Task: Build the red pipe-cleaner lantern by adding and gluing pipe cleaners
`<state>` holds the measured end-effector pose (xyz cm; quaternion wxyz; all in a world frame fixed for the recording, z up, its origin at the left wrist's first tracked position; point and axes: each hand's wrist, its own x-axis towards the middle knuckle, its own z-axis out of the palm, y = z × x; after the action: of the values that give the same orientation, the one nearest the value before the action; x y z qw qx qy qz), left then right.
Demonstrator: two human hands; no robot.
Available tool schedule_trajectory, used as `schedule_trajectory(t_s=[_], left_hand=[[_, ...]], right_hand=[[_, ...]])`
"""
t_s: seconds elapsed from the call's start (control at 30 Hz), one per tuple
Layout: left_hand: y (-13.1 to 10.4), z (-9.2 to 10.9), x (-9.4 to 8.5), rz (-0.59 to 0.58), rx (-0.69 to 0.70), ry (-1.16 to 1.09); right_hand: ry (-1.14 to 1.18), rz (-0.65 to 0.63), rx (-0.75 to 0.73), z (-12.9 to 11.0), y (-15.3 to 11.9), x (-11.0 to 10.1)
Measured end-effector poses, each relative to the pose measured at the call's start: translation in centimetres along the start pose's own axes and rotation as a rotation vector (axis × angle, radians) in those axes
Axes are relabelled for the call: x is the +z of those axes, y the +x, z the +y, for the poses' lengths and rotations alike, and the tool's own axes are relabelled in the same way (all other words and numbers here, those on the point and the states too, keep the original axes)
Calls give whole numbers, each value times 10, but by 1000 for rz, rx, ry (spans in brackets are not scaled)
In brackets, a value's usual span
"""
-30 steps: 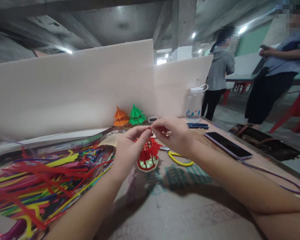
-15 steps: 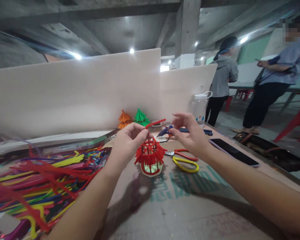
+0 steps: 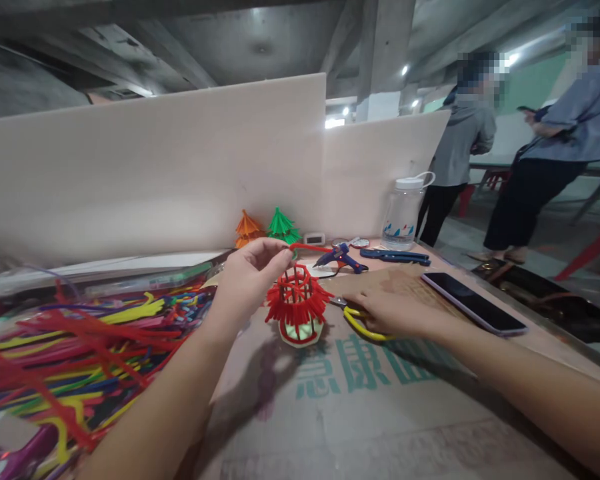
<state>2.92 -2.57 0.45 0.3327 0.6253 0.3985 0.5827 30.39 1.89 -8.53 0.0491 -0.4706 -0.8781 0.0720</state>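
My left hand (image 3: 253, 277) pinches a red pipe cleaner (image 3: 314, 247), which sticks out to the right above a small pipe-cleaner tower. That tower (image 3: 300, 308), a red cage with a fringed skirt on a pale base, stands upright on the cardboard. Farther right, my right hand (image 3: 397, 313) lies over the scissors (image 3: 364, 328), its fingers curled at the handles. The yellow handle and part of the blades show; the hand covers the red handle. Just behind the tower is a blue hot glue gun (image 3: 341, 256).
Loose pipe cleaners (image 3: 105, 340) are heaped at left. Orange (image 3: 249, 229) and green (image 3: 282, 225) fringed cones stand by the white panel (image 3: 180, 173). Blue pliers (image 3: 395, 257), a water bottle (image 3: 401, 217) and a phone (image 3: 473, 303) are at right. Two people stand beyond.
My right hand has moved down from beside the glue gun onto the scissors. My left hand keeps the red pipe cleaner, now lying more level. The camera view has shifted slightly.
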Motion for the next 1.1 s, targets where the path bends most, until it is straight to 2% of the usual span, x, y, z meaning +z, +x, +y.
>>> schedule_trajectory(t_s=[0.1,0.2,0.3,0.4,0.57,0.73,0.9,1.1], left_hand=[[1,0,0,-9,8,33],[3,2,0,7,67,57],[4,6,-1,48,120,53],[4,9,-2,81,136,35],[0,7,0,99,131,37],[-9,1,9,-17,145,178],[-19,0,20,-146,238,285],[-23,5,21,-167,269,350]], right_hand=[[92,85,30,3,-1,-5],[174,256,64,11,-4,-19],[487,367,50,16,-10,-34],[704,360,-9,6,-19,-43],[715,222,-171,-34,-33,-36],[944,165,-301,-59,-37,-20],[1096,177,-299,-76,-42,-30],[1132,209,-293,-82,-45,-32]])
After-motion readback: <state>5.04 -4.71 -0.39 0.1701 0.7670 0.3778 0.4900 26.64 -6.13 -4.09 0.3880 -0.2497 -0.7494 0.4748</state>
